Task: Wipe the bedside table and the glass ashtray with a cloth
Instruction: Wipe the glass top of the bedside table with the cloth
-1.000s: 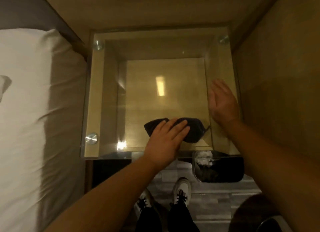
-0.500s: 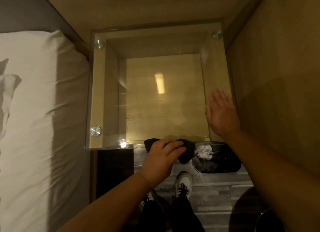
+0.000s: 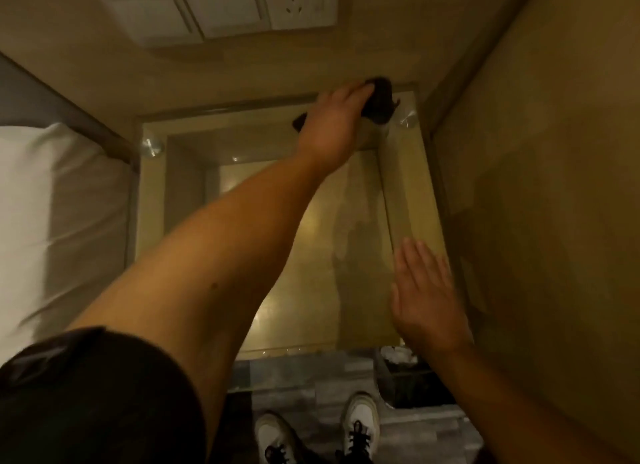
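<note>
The bedside table point(image 3: 152, 200) has a clear glass top over a wooden box frame. My left hand point(image 3: 332, 124) reaches across to its far right corner and presses a dark cloth point(image 3: 379, 102) flat on the glass there. My right hand point(image 3: 424, 290) lies flat, fingers together, palm down on the near right part of the glass, holding nothing. No glass ashtray is visible.
A bed with white linen point(image 3: 52, 221) borders the table on the left. A wooden wall panel point(image 3: 536, 186) closes the right side. A white switch and socket plate point(image 3: 221, 6) is on the back wall. A dark bin point(image 3: 412, 380) stands under the table's near edge, by my shoes point(image 3: 360, 422).
My left hand has swept the cloth from the table's near edge to the far right corner. The camera moved forward. My right hand stayed flat on the right side.
</note>
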### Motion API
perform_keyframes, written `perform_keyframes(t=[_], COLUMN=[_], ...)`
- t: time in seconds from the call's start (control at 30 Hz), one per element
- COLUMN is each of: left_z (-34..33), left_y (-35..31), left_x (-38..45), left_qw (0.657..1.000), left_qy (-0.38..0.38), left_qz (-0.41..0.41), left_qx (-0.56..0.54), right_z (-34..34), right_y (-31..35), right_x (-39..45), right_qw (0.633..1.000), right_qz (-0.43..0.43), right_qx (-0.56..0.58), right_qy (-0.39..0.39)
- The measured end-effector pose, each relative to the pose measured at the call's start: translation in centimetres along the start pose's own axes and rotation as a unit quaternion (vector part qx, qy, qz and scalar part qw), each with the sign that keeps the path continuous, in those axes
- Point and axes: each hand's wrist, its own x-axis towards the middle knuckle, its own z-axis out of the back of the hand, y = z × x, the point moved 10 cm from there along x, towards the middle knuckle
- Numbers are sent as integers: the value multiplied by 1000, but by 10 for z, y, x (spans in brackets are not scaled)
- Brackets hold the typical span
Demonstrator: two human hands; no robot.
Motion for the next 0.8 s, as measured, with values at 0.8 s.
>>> perform_keyframes(t=[0.8], left_z=[-75], left_y=[-104], left_x=[-253], left_qw=[988], left_qy=[103], left_qz=[-114], left_qx=[8], right_z=[45], right_y=[-36], right_x=[-12], right_qw=[950], right_qz=[-128], right_qx=[262], right_qy=[-111])
